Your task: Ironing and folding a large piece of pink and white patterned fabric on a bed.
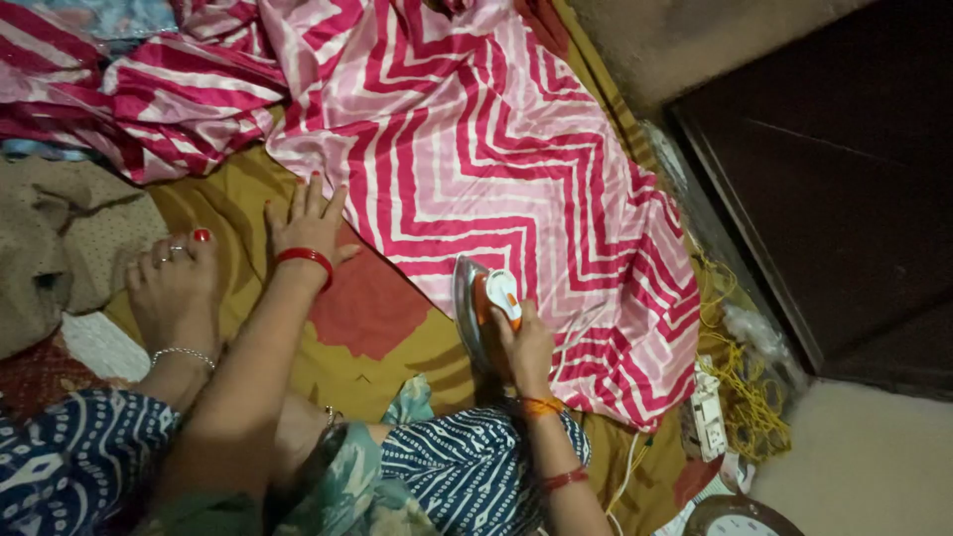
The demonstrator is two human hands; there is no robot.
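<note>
A pink, magenta and white zigzag-striped cloth lies spread over an olive and red floor mat. My right hand grips the orange handle of an electric iron, which stands tipped on its side at the cloth's near edge, metal soleplate facing left. My left hand, with a red bangle on the wrist, rests flat with fingers spread at the cloth's left edge. My bare foot, with red nails and an anklet, lies on the mat left of that hand.
The cloth's bunched part lies at the upper left. A beige fabric heap sits at far left. A white power strip, tangled yellow cord and a round clock lie at lower right, beside a dark door.
</note>
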